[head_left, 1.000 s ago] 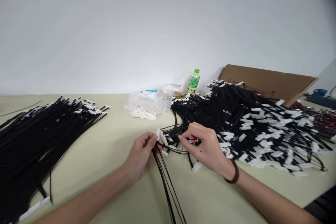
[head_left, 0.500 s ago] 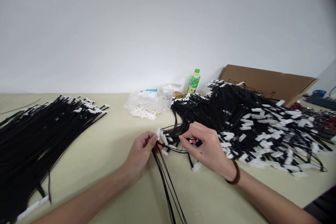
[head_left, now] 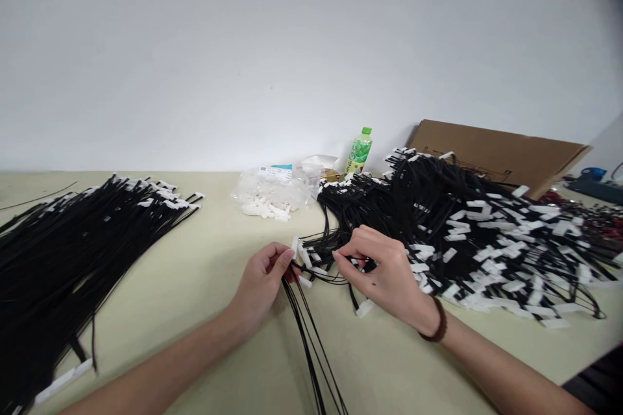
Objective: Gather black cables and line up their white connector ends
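Note:
Between the thumb and fingers of my left hand (head_left: 259,280) is a white plastic connector (head_left: 294,245), held upright. Several thin black wires (head_left: 305,331) hang from it towards the table's front edge. My right hand (head_left: 384,275) is closed in a pinch, just right of the connector, on what looks like a thin black wire; the other fingers are curled. More black wires with white connectors (head_left: 365,308) lie behind and under my right hand. Where the pinched wire ends is hidden by the fingers.
A large heap of black wire harnesses (head_left: 428,207) covers the right side, before a cardboard box (head_left: 496,149). Another bundle (head_left: 73,259) lies at left. A clear bag (head_left: 277,188) of white connectors and a green drink bottle (head_left: 359,152) stand near the wall.

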`<state>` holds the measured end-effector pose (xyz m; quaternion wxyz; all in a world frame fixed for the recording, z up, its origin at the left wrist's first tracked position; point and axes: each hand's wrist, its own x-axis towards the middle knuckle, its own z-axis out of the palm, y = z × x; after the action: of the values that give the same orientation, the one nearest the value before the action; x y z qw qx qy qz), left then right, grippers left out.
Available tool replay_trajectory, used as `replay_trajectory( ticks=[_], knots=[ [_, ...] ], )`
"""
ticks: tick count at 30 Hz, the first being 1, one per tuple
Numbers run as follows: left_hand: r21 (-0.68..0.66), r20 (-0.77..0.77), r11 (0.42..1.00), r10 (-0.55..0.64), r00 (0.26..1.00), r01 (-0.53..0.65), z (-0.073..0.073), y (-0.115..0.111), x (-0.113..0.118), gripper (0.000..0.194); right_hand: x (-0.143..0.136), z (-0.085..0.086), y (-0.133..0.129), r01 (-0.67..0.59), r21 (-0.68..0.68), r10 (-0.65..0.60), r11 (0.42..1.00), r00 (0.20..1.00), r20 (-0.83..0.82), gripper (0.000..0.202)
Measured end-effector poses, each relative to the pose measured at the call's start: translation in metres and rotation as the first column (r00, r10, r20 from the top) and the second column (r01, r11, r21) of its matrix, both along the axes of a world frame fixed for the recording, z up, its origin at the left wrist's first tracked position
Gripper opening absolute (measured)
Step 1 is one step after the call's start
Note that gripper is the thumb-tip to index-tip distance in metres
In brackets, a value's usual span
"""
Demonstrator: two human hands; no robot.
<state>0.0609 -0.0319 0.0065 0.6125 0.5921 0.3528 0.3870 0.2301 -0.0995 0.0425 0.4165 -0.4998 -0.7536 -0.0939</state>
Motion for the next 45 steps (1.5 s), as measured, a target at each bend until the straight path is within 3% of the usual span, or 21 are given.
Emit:
replay_trajectory(
  ticks=[33, 45],
  knots=[
    [0.052, 0.001, 0.998, -0.019, 1.0, 0.019, -0.003, 0.0013, -0.0002, 0.024, 0.0017, -0.0007, -0.0009, -0.106, -0.048, 0.109, 0.993, 0.992, 0.066, 0.012],
    [0.05, -0.017, 0.998, -0.036, 0.999, 0.037, -0.0028, 0.001, -0.0006, 0.022, 0.003, -0.0015, 0.001, -0.042, -0.022, 0.042, 0.999, 0.999, -0.027, 0.011]
  ],
)
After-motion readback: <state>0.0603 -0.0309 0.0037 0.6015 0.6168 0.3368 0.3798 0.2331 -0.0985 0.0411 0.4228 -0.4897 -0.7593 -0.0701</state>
